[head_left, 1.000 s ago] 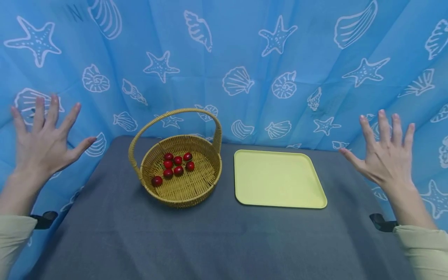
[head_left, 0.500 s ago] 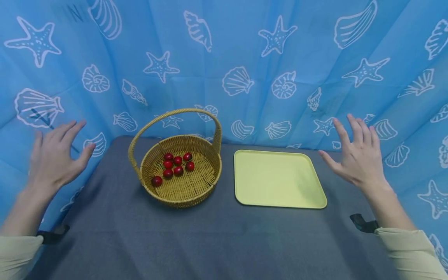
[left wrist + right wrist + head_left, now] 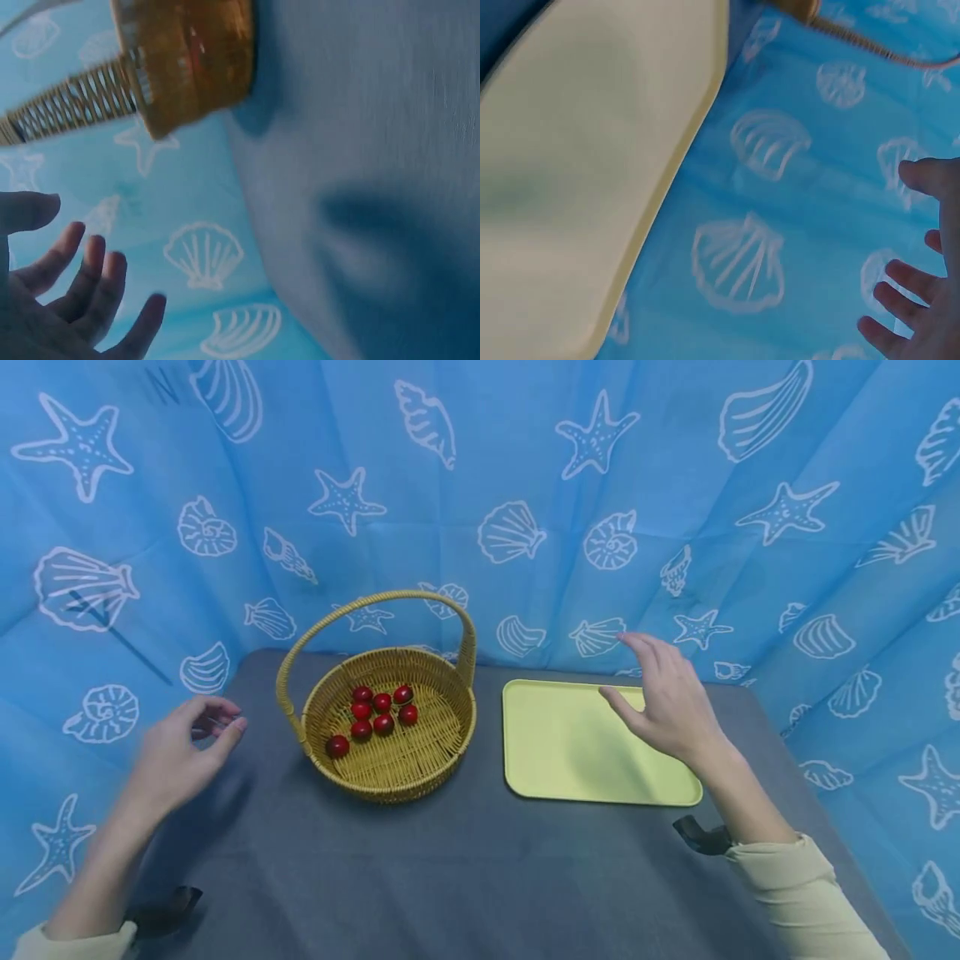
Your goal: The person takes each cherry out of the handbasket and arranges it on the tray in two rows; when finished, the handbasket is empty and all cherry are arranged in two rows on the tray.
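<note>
A round wicker basket (image 3: 405,785) with a tall arched handle stands left of centre, and several dark red cherries (image 3: 383,724) lie inside it. Left of the basket, apart from it, my left hand (image 3: 176,756) hovers with loosely bent fingers and holds nothing; the left wrist view shows its fingers (image 3: 103,281) spread below the basket's wall. A pale yellow rectangular tray (image 3: 555,739) lies flat to the right of the basket. Over the tray's right part hangs my right hand (image 3: 671,706), its fingers relaxed and the palm bare in the right wrist view.
Both basket and tray rest on a table under a dark grey cloth (image 3: 465,877). Behind the table and along its sides hangs a blue curtain (image 3: 480,460) with white shells and starfish. The basket's handle (image 3: 375,602) arches high above its rim.
Both hands have come inward from the sides: the left lower and toward the basket, the right over the tray. Their widely spread fingers have relaxed. Basket, cherries and tray stay put.
</note>
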{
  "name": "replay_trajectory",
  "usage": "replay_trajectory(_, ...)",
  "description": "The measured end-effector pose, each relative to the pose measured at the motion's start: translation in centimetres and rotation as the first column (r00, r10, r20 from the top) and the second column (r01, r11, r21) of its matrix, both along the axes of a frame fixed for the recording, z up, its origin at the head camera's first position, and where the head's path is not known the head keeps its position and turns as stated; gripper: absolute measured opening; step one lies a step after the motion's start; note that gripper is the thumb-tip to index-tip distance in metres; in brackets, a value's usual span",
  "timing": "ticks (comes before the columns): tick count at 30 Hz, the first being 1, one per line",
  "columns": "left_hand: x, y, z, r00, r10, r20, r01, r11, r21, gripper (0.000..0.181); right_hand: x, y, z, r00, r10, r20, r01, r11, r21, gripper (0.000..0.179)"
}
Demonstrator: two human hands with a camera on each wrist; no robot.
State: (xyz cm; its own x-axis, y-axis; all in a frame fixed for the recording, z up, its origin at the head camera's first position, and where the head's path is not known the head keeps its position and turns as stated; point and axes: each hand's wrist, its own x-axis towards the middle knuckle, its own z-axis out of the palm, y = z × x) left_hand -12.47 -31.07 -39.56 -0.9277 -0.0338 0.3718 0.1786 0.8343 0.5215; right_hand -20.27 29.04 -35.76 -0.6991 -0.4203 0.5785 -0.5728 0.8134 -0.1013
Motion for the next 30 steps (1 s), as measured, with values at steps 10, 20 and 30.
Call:
replay_trajectory(10, 3.2, 4.5, -0.7, 0.981, -0.1, 0.168, 0.072, 0.984, 0.164, 0.022, -0.3, -7.2, -0.6, 0.96, 0.196, 0.199, -0.173, 0.977, -0.127, 0.05)
replay_trajectory(20, 3.9, 7.8, -1.7, 0.926, -0.129, 0.354, 0.037, 0.966, 0.254, 0.038, -2.6, -14.1, -1.1, 0.797, 0.43, 0.425, -0.321, 0.897, -0.305, 0.035)
replay_trajectory(30, 3.9, 9.4, -3.0, 0.925, -0.048, 0.376, -0.076, 0.949, 0.307, 0.032, -6.1, -19.9, -1.6, 0.631, 0.532, 0.565, -0.391, 0.847, -0.361, 0.018)
